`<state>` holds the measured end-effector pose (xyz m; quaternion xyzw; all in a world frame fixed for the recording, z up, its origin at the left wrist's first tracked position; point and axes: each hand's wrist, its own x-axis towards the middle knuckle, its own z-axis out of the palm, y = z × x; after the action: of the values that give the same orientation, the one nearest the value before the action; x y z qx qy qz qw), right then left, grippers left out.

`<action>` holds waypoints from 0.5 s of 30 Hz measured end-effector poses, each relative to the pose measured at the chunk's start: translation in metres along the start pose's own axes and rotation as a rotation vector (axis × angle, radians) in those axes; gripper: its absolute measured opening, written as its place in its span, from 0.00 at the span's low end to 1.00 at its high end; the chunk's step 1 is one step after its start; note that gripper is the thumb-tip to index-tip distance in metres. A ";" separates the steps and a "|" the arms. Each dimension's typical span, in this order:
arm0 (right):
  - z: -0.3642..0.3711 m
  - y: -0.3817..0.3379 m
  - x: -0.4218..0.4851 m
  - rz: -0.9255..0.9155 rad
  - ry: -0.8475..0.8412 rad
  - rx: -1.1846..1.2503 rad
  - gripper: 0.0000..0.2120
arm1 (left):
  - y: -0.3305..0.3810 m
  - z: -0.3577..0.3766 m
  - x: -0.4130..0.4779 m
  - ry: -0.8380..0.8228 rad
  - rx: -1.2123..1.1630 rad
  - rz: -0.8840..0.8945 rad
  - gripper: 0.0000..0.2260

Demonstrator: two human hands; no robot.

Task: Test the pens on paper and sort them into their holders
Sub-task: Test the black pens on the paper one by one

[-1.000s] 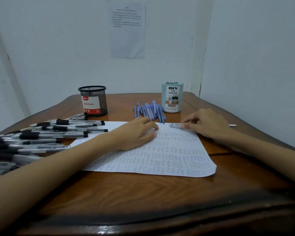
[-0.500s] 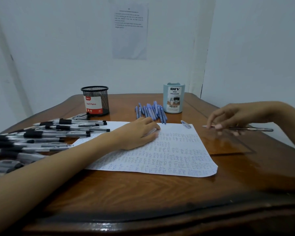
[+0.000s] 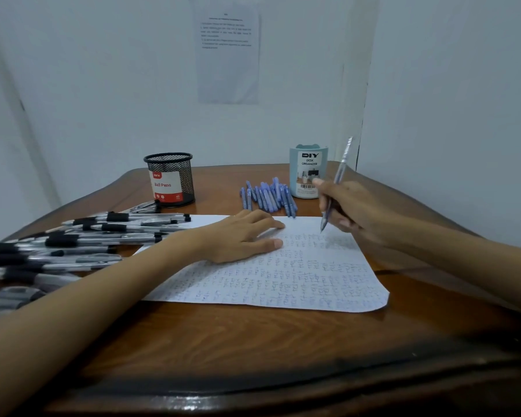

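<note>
Head view: the pen [image 3: 342, 165] stands steeply tilted in the right hand [image 3: 351, 210], its top leaning away toward the far edge of the counter [image 3: 253, 341] and its tip down at the far right corner of the paper [image 3: 283, 284] (whether the tip touches the sheet cannot be told). The right hand is curled round the lower barrel in a writing grip, its heel low by the paper's right side.

The paper lies at the middle of the counter, slightly toward the right edge, and is covered with rows of small pen marks. The left hand [image 3: 241, 236] rests palm down on its far left part, with fingers [image 3: 266, 220] straight and spread, holding nothing.

Just beyond the paper's far edge, a cluster of blue pens [image 3: 268, 198] lies side by side on the wood. The blue holder [image 3: 309, 171] stands upright just right of them, near the far right corner. The mesh holder [image 3: 170, 179], black with a red and white label, stands upright near the far edge, left of the middle.

Black pens [image 3: 73, 245] lie piled along the left edge, some of them overlapping the paper's far left corner.

A printed sheet [image 3: 227, 49] hangs on the wall [image 3: 103, 85] behind the counter.
</note>
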<state>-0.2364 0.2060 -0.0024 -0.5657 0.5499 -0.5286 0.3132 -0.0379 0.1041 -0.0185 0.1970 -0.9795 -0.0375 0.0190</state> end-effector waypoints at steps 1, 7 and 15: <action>0.006 -0.002 0.002 0.008 -0.017 0.008 0.20 | 0.000 0.000 0.000 0.009 0.002 0.000 0.23; 0.030 0.003 0.002 0.033 -0.141 0.124 0.09 | 0.001 0.000 0.001 0.042 0.019 -0.003 0.23; 0.036 0.002 -0.007 -0.001 -0.025 -0.125 0.21 | 0.003 0.000 0.001 0.036 0.025 -0.011 0.25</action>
<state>-0.2021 0.2041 -0.0148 -0.5908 0.5776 -0.4866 0.2839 -0.0400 0.1065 -0.0183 0.2031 -0.9783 -0.0219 0.0337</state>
